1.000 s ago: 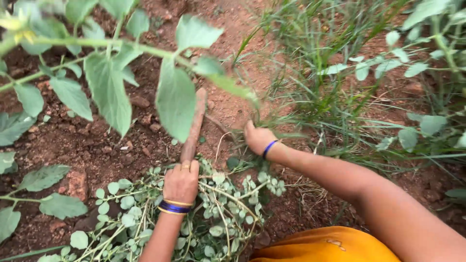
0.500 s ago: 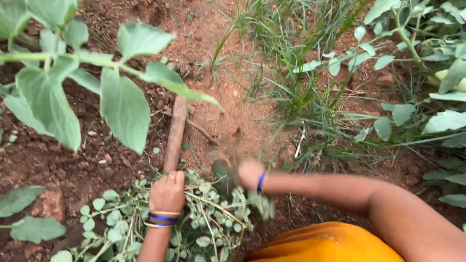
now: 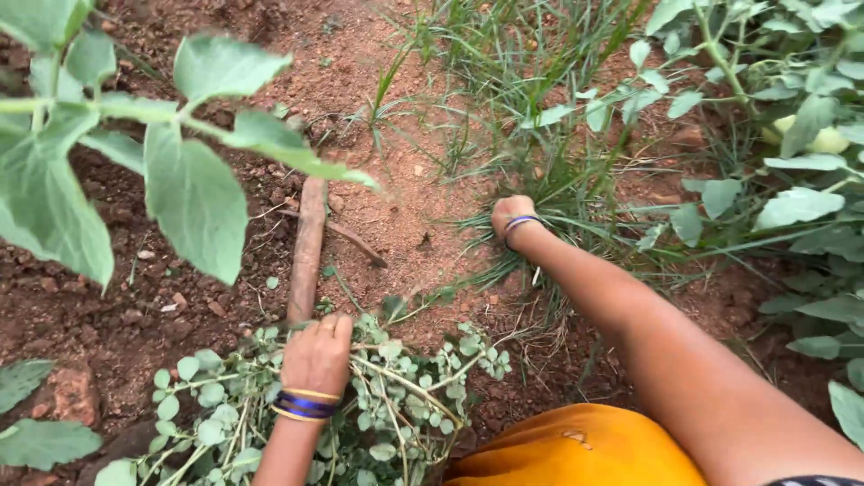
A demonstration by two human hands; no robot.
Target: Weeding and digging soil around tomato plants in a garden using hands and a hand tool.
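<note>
Right hand has moved off the pulled weed pile and now fists a grass clump beyond it, while left hand stays wrapped on the wooden tool handle at the pile's near edge.

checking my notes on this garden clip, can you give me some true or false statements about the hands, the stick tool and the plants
1. The left hand grips a long brown wooden tool handle. True.
2. The right hand rests on bare soil, far from any grass. False: it is in a clump of thin green grass.
3. Both wrists carry bangles. True.
4. The pile of small-leaved green cuttings lies beside the right hand. False: it lies around the left hand.
</note>
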